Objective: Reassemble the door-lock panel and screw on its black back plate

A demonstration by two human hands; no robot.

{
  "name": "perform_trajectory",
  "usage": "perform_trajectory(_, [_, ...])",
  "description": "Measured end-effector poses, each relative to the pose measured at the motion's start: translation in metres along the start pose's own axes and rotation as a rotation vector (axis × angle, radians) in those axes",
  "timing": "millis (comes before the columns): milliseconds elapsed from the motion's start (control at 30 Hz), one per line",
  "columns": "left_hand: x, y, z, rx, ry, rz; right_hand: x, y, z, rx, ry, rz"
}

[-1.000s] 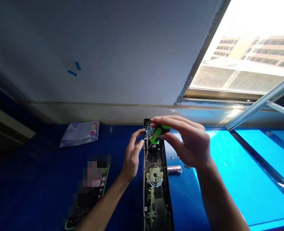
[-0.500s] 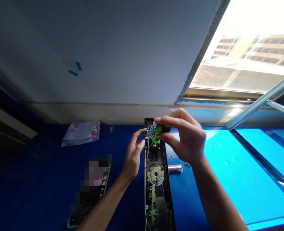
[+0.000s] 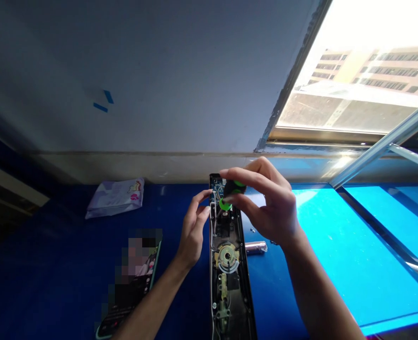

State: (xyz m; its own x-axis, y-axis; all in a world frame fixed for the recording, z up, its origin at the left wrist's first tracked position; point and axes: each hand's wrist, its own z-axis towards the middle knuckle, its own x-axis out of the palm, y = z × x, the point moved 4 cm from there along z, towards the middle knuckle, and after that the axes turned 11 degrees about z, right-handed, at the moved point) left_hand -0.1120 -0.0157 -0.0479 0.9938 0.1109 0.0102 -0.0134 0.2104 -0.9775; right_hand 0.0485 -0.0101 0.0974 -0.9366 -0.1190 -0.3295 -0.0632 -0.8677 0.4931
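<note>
A long, narrow black housing [image 3: 234, 264] lies open on the blue table. It looks like an electronic door lock panel, with a blue circuit board [image 3: 216, 183] at the far end, a round metal part [image 3: 227, 256] midway and a white wire down its left side. My right hand [image 3: 274, 203] pinches a screwdriver [image 3: 226, 203] with a green and black handle, tilted over the housing just below the board. Its shaft slants down to the left; the tip's contact is unclear. My left hand [image 3: 191, 231] rests index finger and thumb, spread apart, against the housing's left edge.
A phone [image 3: 134, 288] with a lit, partly blurred screen lies left of the housing. A pale purple packet [image 3: 115, 197] is at the back left. Right of the housing are a shiny cylinder [image 3: 256, 248] and small screws [image 3: 252, 230]. A wall and window stand behind; a metal frame [image 3: 382, 146] is on the right.
The whole view has shifted slightly, so everything sits a little further left. The screwdriver's handle has turned a little between my right fingers. My left hand stays at the housing's edge.
</note>
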Motion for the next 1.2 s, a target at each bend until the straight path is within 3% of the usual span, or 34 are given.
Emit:
perform_trajectory(133, [0.0, -0.001, 0.001, 0.016, 0.004, -0.002, 0.005, 0.0, 0.0, 0.037, 0.162, 0.119])
perform_trajectory(333, [0.0, -0.001, 0.002, 0.045, -0.005, 0.017, -0.001, -0.002, 0.002, -0.059, -0.027, 0.001])
perform_trajectory(467, [0.001, -0.001, 0.001, 0.035, -0.003, 0.028, 0.002, 0.002, 0.003, 0.006, 0.195, 0.151])
perform_trajectory(533, [0.001, -0.002, 0.001, 0.051, 0.001, 0.029, 0.002, 0.005, 0.003, 0.0, 0.238, 0.177])
perform_trajectory(700, [-0.001, -0.004, 0.001, 0.065, -0.013, 0.082, -0.002, 0.0, 0.001, -0.025, 0.069, 0.058])
perform_trajectory(833, [-0.005, -0.007, 0.006, 0.047, -0.033, 0.246, -0.002, -0.01, -0.003, 0.059, 0.075, 0.069])
perform_trajectory(933, [-0.013, -0.021, 0.013, 0.062, -0.072, 0.44, -0.004, -0.014, -0.005, 0.143, 0.069, 0.161])
perform_trajectory(1067, [-0.036, -0.064, 0.014, 0.206, -0.121, 0.588, -0.016, -0.014, -0.005, 0.158, -0.073, 0.222])
perform_trajectory(1200, [-0.077, -0.092, -0.017, 0.221, -0.099, 0.914, -0.027, -0.007, -0.004, 0.197, -0.116, 0.26])
